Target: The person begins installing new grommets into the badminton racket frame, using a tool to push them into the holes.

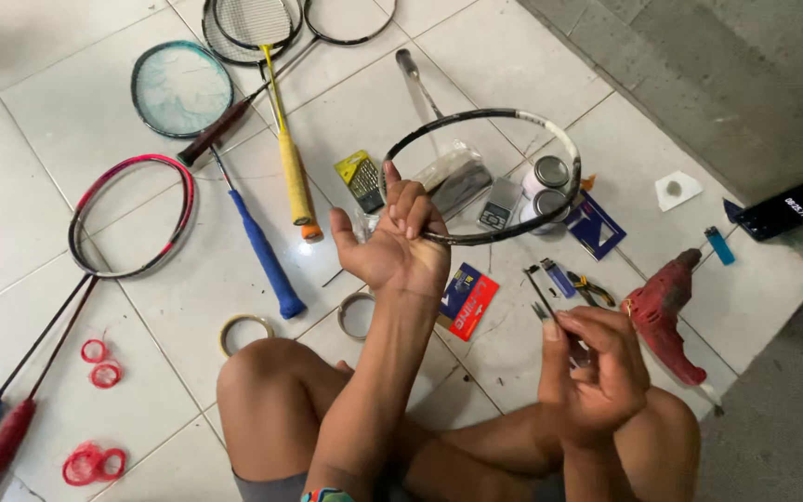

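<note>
Right hand [592,367] pinched a thin tool [543,299]; my left hand [397,244] gripped the frame [485,177], its shaft pointing away past the drill [664,314].

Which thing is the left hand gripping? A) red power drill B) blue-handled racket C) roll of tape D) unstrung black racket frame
D: the left hand has its fingers curled over the rim of the unstrung black racket frame, holding it up above the tiled floor; the right hand pinches a small thin tool instead.
</note>
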